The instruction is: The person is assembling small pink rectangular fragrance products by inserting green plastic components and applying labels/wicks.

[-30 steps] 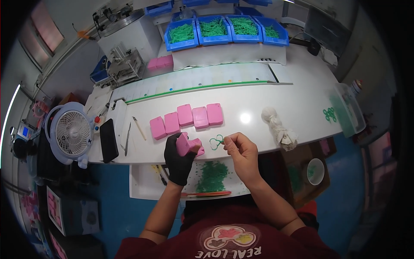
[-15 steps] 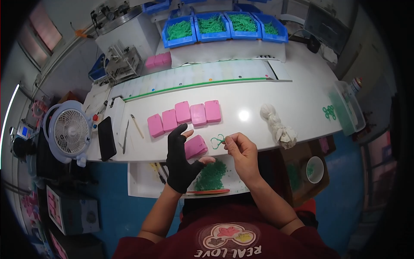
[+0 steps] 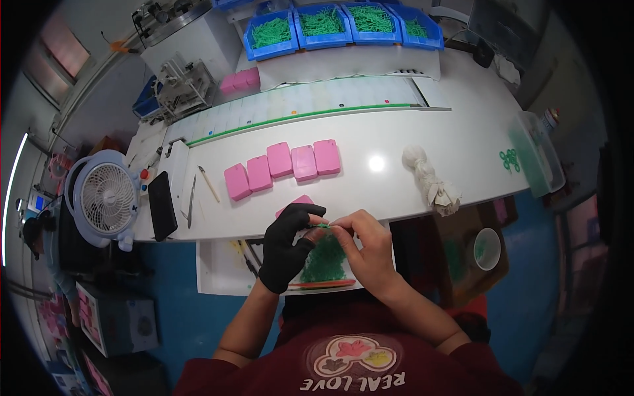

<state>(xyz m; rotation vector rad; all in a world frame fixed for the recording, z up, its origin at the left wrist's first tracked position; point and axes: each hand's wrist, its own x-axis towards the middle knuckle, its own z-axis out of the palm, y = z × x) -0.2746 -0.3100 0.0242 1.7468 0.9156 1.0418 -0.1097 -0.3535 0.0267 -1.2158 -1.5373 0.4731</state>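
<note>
Above the table's front edge my two hands meet at the fingertips. My left hand (image 3: 285,244) wears a black glove with bare thumb and finger ends, and it pinches a thin green looped piece (image 3: 321,226). The bare fingers of my right hand (image 3: 366,247) close on the same piece from the other side. Fingers cover most of its outline. Just behind the glove lies a pink block (image 3: 302,200), partly hidden. Beneath my hands an open white drawer (image 3: 211,274) holds a heap of green bits (image 3: 325,261) and an orange-red strip (image 3: 323,284).
Several pink blocks (image 3: 279,159) stand in a row on the table. A tied white cloth bundle (image 3: 428,179) lies right, small green rings (image 3: 509,160) beyond it. Tweezers (image 3: 189,204), a black phone-like slab (image 3: 162,206) and a fan (image 3: 107,200) are left. Blue bins (image 3: 323,43) line the back.
My left hand has come over to the green looped piece, which my right hand alone held before. My right hand has shifted slightly left and down, and the view has tilted a little.
</note>
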